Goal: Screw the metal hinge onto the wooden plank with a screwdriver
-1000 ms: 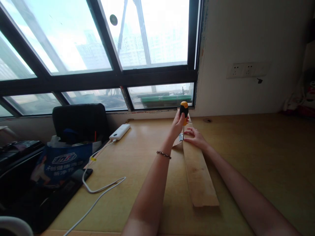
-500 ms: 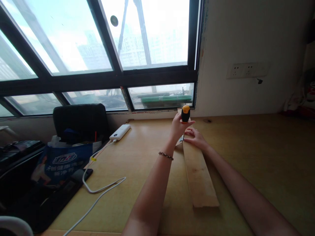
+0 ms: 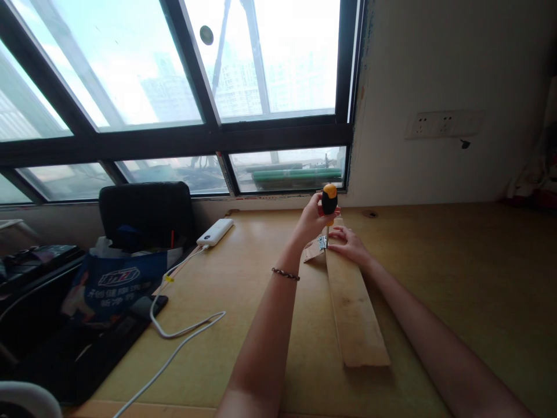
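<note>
My left hand (image 3: 311, 217) is closed around a screwdriver (image 3: 329, 200) with a black and yellow handle. The screwdriver stands upright, its shaft pointing down at a metal hinge (image 3: 322, 241). That hinge sits at the left edge of a long wooden board (image 3: 354, 307) lying on the table. A small wooden piece (image 3: 314, 251) sticks out tilted to the left of the hinge. My right hand (image 3: 348, 245) grips across the board from its right side, thumb and fingers close to the screwdriver's tip. The fingertips partly cover that spot, so a screw there cannot be made out.
A white power bank (image 3: 215, 232) lies on the wooden table (image 3: 261, 290), its white cable (image 3: 174, 337) looping towards the front edge. Left of the table are a black chair (image 3: 145, 212) and a blue bag (image 3: 117, 284). A window and wall stand behind.
My left hand has shifted and turned slightly on the screwdriver handle, uncovering more of the shaft and hinge. The right hand stays on the board. The whole view has moved a little.
</note>
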